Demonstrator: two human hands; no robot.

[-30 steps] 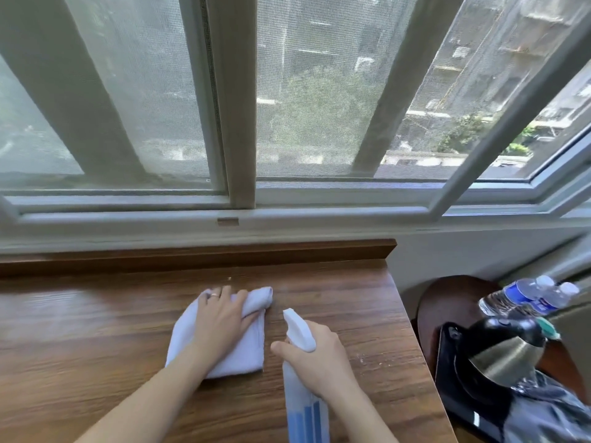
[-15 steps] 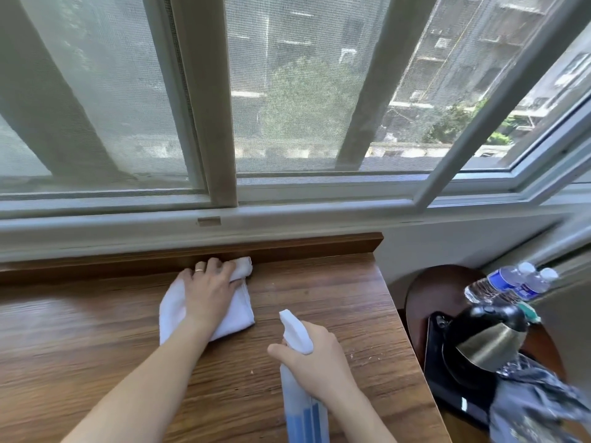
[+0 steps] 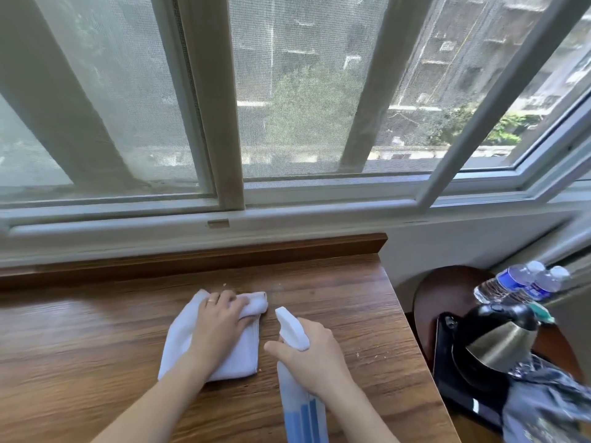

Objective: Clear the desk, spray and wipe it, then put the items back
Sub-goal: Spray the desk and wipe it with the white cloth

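Note:
A white cloth [image 3: 238,358] lies flat on the wooden desk [image 3: 80,346], near its middle. My left hand [image 3: 219,324] presses down on the cloth with its fingers spread over the far edge. My right hand [image 3: 315,358] grips the neck of a spray bottle [image 3: 302,407] with blue liquid, its white nozzle pointing away from me toward the window. The bottle stands just right of the cloth. Small crumbs dot the desk near the back and the right side.
A raised wooden ledge [image 3: 224,254] runs along the desk's back under the window. Right of the desk, a round dark side table [image 3: 447,292] carries a black and steel kettle [image 3: 499,340], two water bottles [image 3: 521,279] and a black tray [image 3: 463,388].
My left hand has pulled the cloth back from the rear ledge toward me across the desk. My right hand with the spray bottle has stayed where it was.

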